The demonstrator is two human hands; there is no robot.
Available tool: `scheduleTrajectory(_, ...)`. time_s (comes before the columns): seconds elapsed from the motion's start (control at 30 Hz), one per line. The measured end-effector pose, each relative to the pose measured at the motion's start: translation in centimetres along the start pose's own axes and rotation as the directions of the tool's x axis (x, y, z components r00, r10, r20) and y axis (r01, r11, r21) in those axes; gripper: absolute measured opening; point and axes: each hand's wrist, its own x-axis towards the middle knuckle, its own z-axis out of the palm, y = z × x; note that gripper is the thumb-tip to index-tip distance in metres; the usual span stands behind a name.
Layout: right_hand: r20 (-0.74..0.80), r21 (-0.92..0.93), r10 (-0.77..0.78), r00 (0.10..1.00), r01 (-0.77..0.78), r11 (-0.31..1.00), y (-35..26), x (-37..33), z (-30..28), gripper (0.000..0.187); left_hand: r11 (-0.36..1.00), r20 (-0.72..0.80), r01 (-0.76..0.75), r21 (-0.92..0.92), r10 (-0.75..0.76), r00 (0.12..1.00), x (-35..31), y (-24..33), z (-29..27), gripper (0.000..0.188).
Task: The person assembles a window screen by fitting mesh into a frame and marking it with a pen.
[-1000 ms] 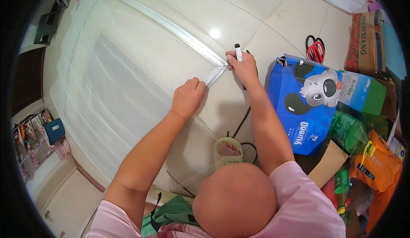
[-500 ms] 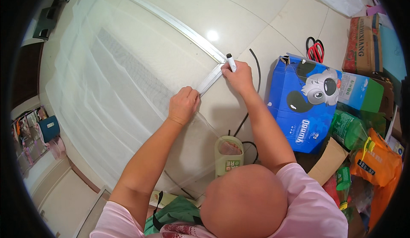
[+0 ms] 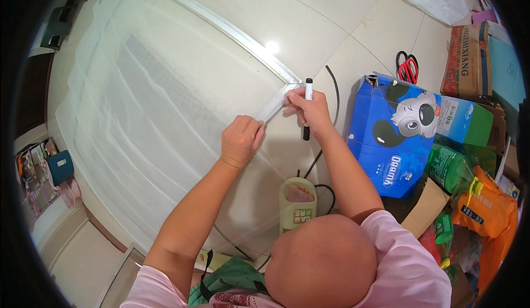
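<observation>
Under the left hand (image 3: 241, 140), mesh (image 3: 154, 103) edge hidden.

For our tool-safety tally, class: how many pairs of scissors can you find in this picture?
1. The red-handled scissors lie on the tiled floor, behind the blue box, beyond the right hand. More could be hidden among the bags at right.

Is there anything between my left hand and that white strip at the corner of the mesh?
Nothing visible. The left hand already rests at the near end of the white strip, and the right hand, holding a marker, pinches the far end.
</observation>
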Motion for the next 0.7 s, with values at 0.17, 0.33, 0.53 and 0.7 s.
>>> scheduleTrajectory(0.17, -0.038, -0.07, -0.115, 0.993, 0.112, 0.991, 0.0, -0.5, 0.8, 0.017, 0.999, 0.081, -0.051, 0.009, 0.05, 0.995, 0.2, -0.1, 0.2, 0.012)
scheduleTrajectory(0.33, -0.122, -0.286, -0.307, 0.944, 0.263, 0.922, 3.5, 1.9, 0.6, 0.016, 0.995, 0.145, -0.071, 0.074, 0.059, 0.988, 0.7, -0.2, 1.1, 0.015)
scheduleTrajectory(0.53, -0.252, -0.557, -0.426, 0.869, 0.23, 0.798, 3.3, 1.9, 1.1, 0.015, 0.994, 0.269, 0.001, 0.111, -0.031, 0.963, 1.2, 0.4, 1.3, 0.025)
scheduleTrajectory(0.7, -0.23, -0.721, -0.523, 0.821, 0.217, 0.658, 2.9, 1.9, 1.5, 0.017, 0.991, 0.329, 0.043, 0.13, -0.084, 0.941, 1.2, 0.3, 1.4, 0.028)
